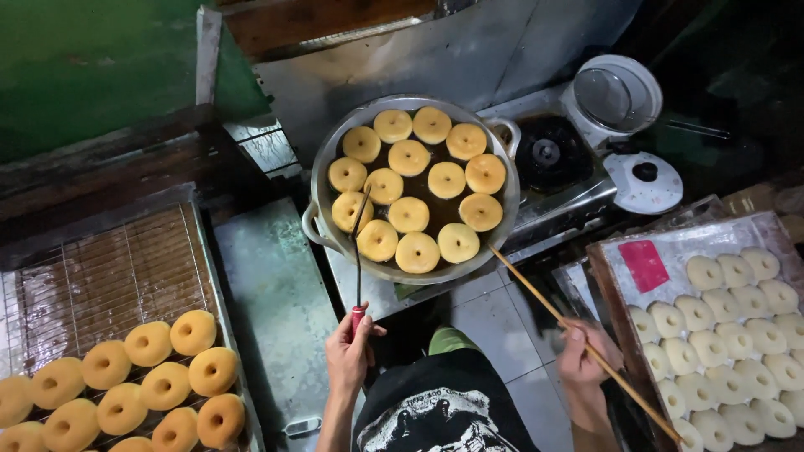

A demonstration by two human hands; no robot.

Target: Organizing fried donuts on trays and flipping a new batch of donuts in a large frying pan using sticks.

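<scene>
A wide metal pan (320, 180) of dark oil holds several pale golden doughnuts (409, 214) floating close together. My left hand (347, 351) grips the red handle of a thin metal skewer (358, 251) whose tip reaches a doughnut at the pan's near left. My right hand (586, 351) holds a long wooden stick (536, 289), its far end touching the pan's near right rim.
Fried doughnuts (151, 377) rest on a wire rack (109, 268) over a tray at left. At right, a floured board (620, 318) carries several raw dough rings (737, 335). A second burner (548, 155) and a white appliance (615, 96) stand behind.
</scene>
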